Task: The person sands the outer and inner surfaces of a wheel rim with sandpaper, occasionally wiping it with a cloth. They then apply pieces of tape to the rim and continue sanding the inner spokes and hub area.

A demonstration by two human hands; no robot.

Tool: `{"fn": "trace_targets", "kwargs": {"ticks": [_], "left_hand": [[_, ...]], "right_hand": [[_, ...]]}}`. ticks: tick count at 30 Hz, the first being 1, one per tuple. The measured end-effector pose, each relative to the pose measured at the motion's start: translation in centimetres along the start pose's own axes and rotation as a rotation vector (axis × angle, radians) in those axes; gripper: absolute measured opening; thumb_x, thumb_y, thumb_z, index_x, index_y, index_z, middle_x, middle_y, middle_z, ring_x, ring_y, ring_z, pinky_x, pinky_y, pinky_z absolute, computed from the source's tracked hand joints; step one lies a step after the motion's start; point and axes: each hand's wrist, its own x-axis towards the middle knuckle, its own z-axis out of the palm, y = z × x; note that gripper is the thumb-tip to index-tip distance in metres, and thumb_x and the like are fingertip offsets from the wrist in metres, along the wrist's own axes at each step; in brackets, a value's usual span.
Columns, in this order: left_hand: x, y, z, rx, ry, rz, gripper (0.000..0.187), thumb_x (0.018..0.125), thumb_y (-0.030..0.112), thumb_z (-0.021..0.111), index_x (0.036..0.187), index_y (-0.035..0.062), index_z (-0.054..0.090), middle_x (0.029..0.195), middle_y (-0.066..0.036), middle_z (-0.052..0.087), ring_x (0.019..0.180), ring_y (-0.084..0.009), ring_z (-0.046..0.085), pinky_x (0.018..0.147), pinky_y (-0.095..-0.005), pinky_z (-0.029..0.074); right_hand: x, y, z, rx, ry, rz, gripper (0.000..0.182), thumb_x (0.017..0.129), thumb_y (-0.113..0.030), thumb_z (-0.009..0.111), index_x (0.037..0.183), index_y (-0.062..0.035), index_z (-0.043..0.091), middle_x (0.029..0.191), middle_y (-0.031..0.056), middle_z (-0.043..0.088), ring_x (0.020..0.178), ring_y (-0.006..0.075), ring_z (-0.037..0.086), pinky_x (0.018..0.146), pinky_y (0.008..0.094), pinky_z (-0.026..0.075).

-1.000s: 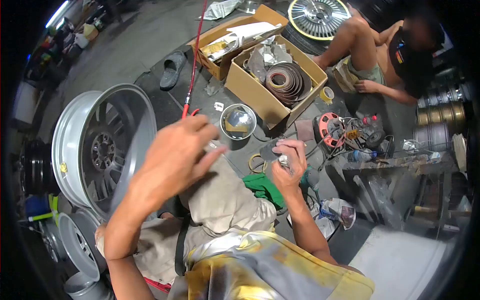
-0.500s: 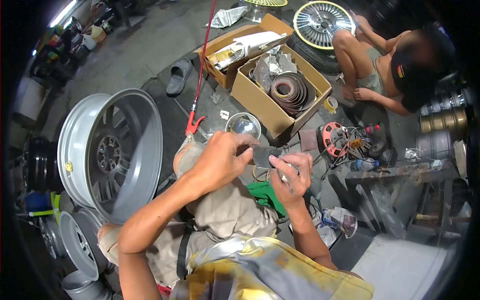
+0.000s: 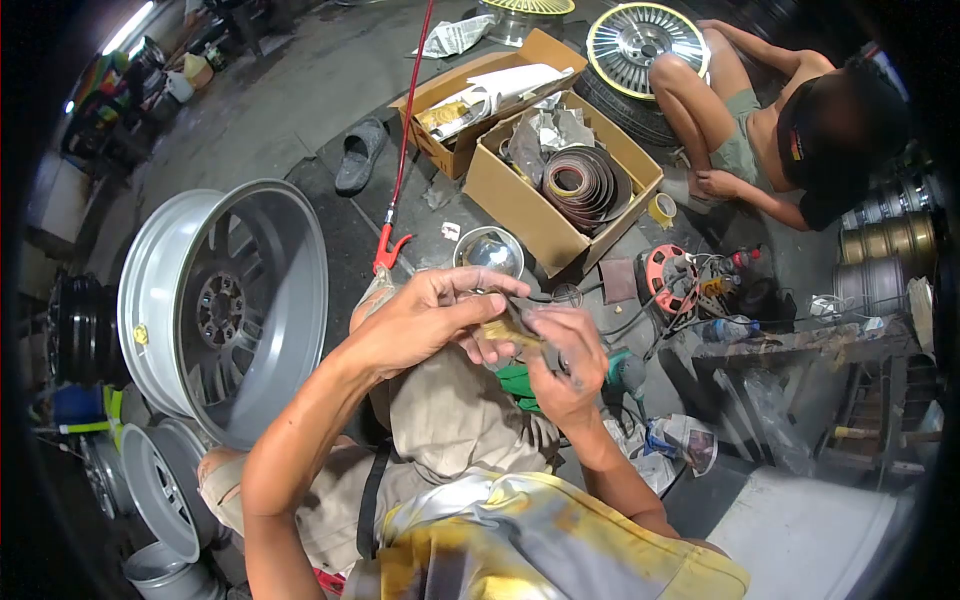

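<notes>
Both hands meet above my knee around a small sheet [image 3: 510, 330], which looks like sandpaper, with a tan face and a dark edge showing. My left hand [image 3: 435, 315] pinches its left side between thumb and fingers. On the other side my right hand [image 3: 572, 362] grips the right part, its fingers bent and slightly blurred. Just beyond the hands sits a shiny metal bowl [image 3: 488, 250]. A green cloth [image 3: 518, 384] shows below them, partly hidden by my right hand.
A large grey wheel rim [image 3: 225, 310] stands at left. Ahead are a cardboard box [image 3: 530, 215] holding rolled abrasive, a red air gun [image 3: 388, 248] and a slipper [image 3: 360, 155]. Another person [image 3: 745, 140] sits at upper right beside a spoked wheel [image 3: 648, 50]. A metal stand [image 3: 810, 350] is at right.
The sheet has turned from its dark face to its tan face and looks bent. My right hand has moved slightly left and down. The other person's raised arm and legs have shifted.
</notes>
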Motion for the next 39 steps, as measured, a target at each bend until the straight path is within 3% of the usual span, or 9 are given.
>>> {"fn": "trace_targets", "kwargs": {"ticks": [3, 6, 14, 17, 26, 29, 32, 34, 39], "left_hand": [[-0.4, -0.1, -0.2, -0.021, -0.025, 0.037, 0.034, 0.099, 0.017, 0.058, 0.128, -0.0005, 0.057, 0.077, 0.000, 0.064, 0.071, -0.0097, 0.065, 0.065, -0.0240, 0.052], [-0.9, -1.0, -0.2, 0.148, 0.125, 0.177, 0.030, 0.093, 0.019, 0.069, 0.116, 0.0007, 0.064, 0.079, 0.001, 0.065, 0.069, -0.0040, 0.058, 0.061, -0.0212, 0.047], [0.7, -3.5, -1.1, 0.263, 0.335, 0.268, 0.019, 0.088, 0.021, 0.075, 0.094, 0.0036, 0.068, 0.079, 0.003, 0.064, 0.067, -0.0027, 0.057, 0.059, -0.0188, 0.045], [0.2, -2.8, -1.1, 0.060, 0.231, 0.196, 0.020, 0.089, 0.020, 0.075, 0.094, 0.0024, 0.068, 0.079, 0.002, 0.065, 0.067, -0.0045, 0.060, 0.060, -0.0197, 0.047], [0.2, -4.1, -1.4, 0.096, 0.297, 0.240, 0.018, 0.090, 0.016, 0.073, 0.095, -0.0016, 0.070, 0.080, -0.003, 0.069, 0.070, -0.0072, 0.065, 0.061, -0.0198, 0.051], [-0.3, -3.6, -1.0, 0.118, 0.330, 0.210, 0.018, 0.090, 0.014, 0.073, 0.097, -0.0024, 0.070, 0.081, -0.005, 0.070, 0.070, -0.0090, 0.068, 0.062, -0.0202, 0.054], [-0.3, -3.7, -0.7, 0.067, 0.285, 0.259, 0.017, 0.090, 0.014, 0.072, 0.097, -0.0022, 0.070, 0.081, -0.006, 0.070, 0.070, -0.0104, 0.069, 0.061, -0.0214, 0.056], [-0.3, -3.7, -0.5, 0.033, 0.283, 0.269, 0.017, 0.090, 0.014, 0.072, 0.096, -0.0021, 0.070, 0.081, -0.007, 0.070, 0.070, -0.0107, 0.069, 0.062, -0.0219, 0.056], [-0.9, -3.5, -0.3, -0.032, 0.273, 0.243, 0.016, 0.090, 0.013, 0.072, 0.095, -0.0020, 0.069, 0.080, -0.008, 0.071, 0.069, -0.0112, 0.069, 0.061, -0.0219, 0.056]], "right_hand": [[-0.1, -0.7, 0.1, 0.115, 0.082, 0.306, 0.023, 0.078, -0.007, 0.077, 0.099, -0.0030, 0.068, 0.091, 0.0086, 0.068, 0.083, 0.0236, 0.065, 0.076, 0.0351, 0.051], [0.3, -1.6, 0.1, 0.433, 0.090, 0.823, 0.015, 0.090, -0.013, 0.071, 0.094, 0.0005, 0.066, 0.081, 0.0028, 0.065, 0.071, 0.0085, 0.060, 0.063, 0.0254, 0.047], [-0.1, -1.3, 1.0, 0.664, 0.048, 0.895, 0.020, 0.090, -0.014, 0.072, 0.095, 0.0034, 0.065, 0.084, 0.0023, 0.066, 0.077, 0.0075, 0.063, 0.064, 0.0215, 0.049], [0.3, -1.8, 1.1, 0.721, 0.021, 0.859, 0.019, 0.090, -0.014, 0.072, 0.098, 0.0019, 0.066, 0.085, 0.0011, 0.066, 0.077, 0.0061, 0.061, 0.064, 0.0207, 0.047], [-0.1, -1.7, 1.3, 0.674, -0.024, 0.831, 0.021, 0.090, -0.011, 0.072, 0.106, 0.0002, 0.065, 0.092, -0.0016, 0.065, 0.077, 0.0039, 0.056, 0.070, 0.0187, 0.045], [-0.2, -1.7, 1.6, 0.703, -0.026, 0.871, 0.027, 0.090, -0.009, 0.070, 0.113, 0.0010, 0.062, 0.101, 0.0013, 0.065, 0.086, 0.0061, 0.058, 0.077, 0.0218, 0.046], [0.1, -1.9, 1.6, 1.186, 0.121, 0.963, 0.030, 0.095, -0.015, 0.063, 0.121, 0.0011, 0.058, 0.115, 0.0054, 0.063, 0.100, 0.0108, 0.059, 0.085, 0.0285, 0.046], [0.2, -1.9, 1.2, 1.417, 0.022, 1.004, 0.041, 0.099, -0.031, 0.055, 0.128, -0.0019, 0.055, 0.127, 0.0089, 0.059, 0.118, 0.0193, 0.054, 0.103, 0.0390, 0.040], [0.2, -2.4, 1.8, 1.325, 0.019, 0.936, 0.047, 0.101, -0.037, 0.049, 0.130, 0.0005, 0.053, 0.129, 0.0090, 0.059, 0.119, 0.0198, 0.055, 0.103, 0.0385, 0.040]]}}
